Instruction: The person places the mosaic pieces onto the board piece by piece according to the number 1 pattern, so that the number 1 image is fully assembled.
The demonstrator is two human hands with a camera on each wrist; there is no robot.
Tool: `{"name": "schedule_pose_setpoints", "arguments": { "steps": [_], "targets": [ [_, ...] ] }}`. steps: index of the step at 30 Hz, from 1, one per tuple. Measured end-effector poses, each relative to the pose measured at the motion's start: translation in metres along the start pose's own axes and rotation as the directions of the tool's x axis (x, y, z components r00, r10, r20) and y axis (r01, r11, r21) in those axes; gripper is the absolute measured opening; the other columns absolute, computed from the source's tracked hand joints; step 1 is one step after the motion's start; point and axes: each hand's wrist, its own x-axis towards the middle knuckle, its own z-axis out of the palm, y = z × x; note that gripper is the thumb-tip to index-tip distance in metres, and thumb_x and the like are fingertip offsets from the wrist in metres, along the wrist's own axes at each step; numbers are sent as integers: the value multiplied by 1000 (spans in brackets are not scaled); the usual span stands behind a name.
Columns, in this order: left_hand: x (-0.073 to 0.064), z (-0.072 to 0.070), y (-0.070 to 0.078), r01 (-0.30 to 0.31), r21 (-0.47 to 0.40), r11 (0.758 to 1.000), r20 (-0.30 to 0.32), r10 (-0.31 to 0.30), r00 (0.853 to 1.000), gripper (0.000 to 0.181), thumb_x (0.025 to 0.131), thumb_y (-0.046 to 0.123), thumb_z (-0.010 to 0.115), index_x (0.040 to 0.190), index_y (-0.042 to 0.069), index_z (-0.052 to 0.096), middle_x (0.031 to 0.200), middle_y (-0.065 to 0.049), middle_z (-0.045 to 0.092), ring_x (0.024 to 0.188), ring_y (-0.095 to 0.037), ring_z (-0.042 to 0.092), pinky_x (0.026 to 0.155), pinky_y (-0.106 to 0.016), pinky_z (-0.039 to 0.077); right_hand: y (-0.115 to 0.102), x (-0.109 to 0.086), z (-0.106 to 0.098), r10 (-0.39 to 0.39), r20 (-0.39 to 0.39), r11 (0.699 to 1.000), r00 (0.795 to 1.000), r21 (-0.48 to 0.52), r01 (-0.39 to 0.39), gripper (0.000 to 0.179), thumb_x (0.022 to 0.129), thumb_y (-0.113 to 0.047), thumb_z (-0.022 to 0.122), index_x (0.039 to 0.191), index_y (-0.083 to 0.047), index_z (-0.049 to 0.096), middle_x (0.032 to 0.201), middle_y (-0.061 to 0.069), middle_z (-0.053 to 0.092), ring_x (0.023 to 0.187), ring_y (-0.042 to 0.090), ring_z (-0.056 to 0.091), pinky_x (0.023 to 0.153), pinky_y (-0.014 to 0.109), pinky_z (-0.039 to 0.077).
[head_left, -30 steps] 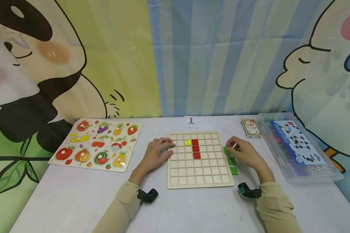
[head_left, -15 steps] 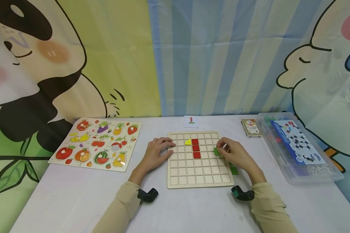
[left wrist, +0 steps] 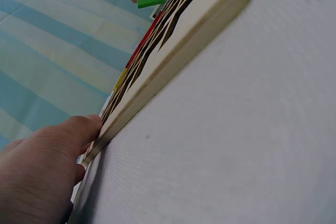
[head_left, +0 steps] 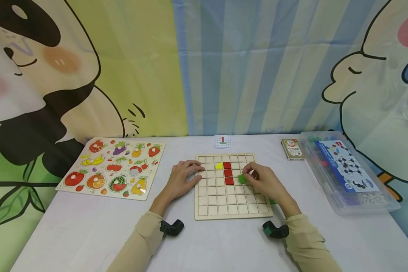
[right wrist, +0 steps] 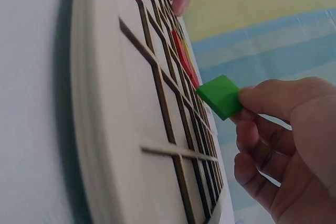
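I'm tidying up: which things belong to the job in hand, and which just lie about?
In use:
green tile, pinched by the right hand
grid board, touched by the left hand
red tiles and yellow piece on it
green piece beside the board
pattern card, probably

Apparently lying about:
fruit board
small box
plastic box

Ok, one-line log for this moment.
right hand: pinches green tile over grid board | left hand: touches board edge | red tiles, yellow piece: on board
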Motion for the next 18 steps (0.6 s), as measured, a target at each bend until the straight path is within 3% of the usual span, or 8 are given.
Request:
{"name": "schedule_pose_setpoints", "arguments": {
  "steps": [10,18],
  "targets": [
    [-2,1,-2,25,3,1000,12,-25,1000,24,88,29,66,112,25,68,124,4,59,108,-19,52,88,-44,35,-16,1,21,-100,-66,991,993,77,105,6,90,-17,64,95,-16,62,85,-5,65,62,7,51,57,21,43],
    [-2,1,-2,11,7,1000,6,-11,1000,25,88,30,66,112,25,68,124,4,60,109,-19,52,89,-45,35,-26,-1,40,-64,-70,994,995,83,69,3,90,-20,64,93,-18,63,78,-8,61,61,7,48,56,19,40]
  ]
}}
